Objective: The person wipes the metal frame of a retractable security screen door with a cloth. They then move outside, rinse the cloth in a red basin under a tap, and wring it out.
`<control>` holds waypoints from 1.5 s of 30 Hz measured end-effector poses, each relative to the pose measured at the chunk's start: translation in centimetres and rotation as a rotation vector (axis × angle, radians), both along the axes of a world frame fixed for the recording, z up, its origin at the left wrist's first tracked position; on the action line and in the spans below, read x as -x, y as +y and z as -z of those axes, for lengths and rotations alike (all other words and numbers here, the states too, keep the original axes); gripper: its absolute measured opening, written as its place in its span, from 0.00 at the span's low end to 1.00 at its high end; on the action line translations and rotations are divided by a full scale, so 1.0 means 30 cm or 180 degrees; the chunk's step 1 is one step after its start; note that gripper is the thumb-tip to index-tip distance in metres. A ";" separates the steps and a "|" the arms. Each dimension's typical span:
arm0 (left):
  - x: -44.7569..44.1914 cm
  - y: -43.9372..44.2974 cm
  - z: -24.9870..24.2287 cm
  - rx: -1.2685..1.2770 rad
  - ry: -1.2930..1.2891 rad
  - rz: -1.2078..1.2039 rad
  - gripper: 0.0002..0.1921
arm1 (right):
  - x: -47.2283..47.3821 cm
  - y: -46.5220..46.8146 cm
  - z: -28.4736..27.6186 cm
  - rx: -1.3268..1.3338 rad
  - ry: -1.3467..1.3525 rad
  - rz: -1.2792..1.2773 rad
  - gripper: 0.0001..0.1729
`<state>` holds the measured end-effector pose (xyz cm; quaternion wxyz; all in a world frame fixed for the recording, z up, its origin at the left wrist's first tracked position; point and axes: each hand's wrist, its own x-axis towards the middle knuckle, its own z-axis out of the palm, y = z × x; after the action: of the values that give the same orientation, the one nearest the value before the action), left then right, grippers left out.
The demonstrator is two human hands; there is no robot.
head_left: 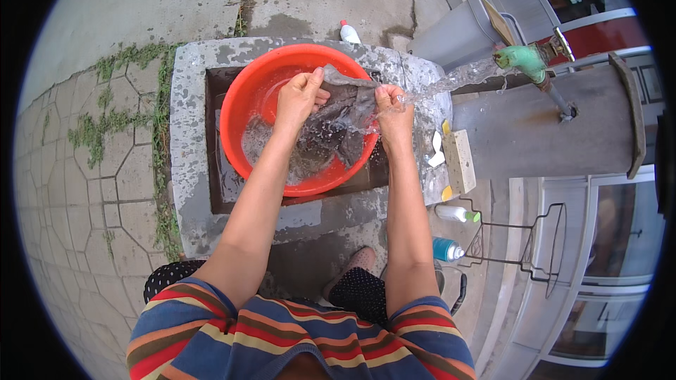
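A wet grey cloth (348, 100) is stretched between my two hands over a round red plastic basin (232, 137). My left hand (302, 96) pinches its upper left edge, and my right hand (393, 108) grips its right edge. From a green tap (520, 62) with a metal handle, a stream of water (459, 80) runs past my right hand onto the cloth. The lower part of the cloth hangs into the basin, where foamy, splashing water (311, 153) hides some of it. The basin rests in the recess of a concrete sink (190, 179).
A white bottle with a red cap (349, 32) stands behind the sink. On the right are a pale block (460, 161), a white bottle with a green cap (455, 214), a blue bottle (446, 249), a wire rack (507, 226) and a grey bin (454, 31).
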<state>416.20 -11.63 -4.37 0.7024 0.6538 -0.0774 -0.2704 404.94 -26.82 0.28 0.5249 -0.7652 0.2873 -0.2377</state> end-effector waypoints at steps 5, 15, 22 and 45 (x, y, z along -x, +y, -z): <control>0.105 -0.065 0.174 0.0760 0.2959 -0.0135 0.35 | -0.032 0.184 -0.017 -0.1134 -0.0741 0.0304 0.12; 0.265 -0.187 0.343 0.1809 0.2948 -0.0152 0.15 | -0.129 0.076 0.300 0.1493 0.1405 0.0533 0.23; 0.091 -0.051 0.386 0.1911 0.3244 0.0311 0.25 | 0.009 0.484 0.314 0.1963 0.0773 0.0252 0.22; 0.115 -0.046 0.218 0.2119 0.3131 0.0853 0.35 | 0.039 0.426 0.194 0.0889 0.0520 -0.0085 0.12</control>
<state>412.75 -13.02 -10.91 0.7823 0.1821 0.0942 -0.5881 403.78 -14.04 -5.53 0.3913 -0.8513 0.2829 -0.2053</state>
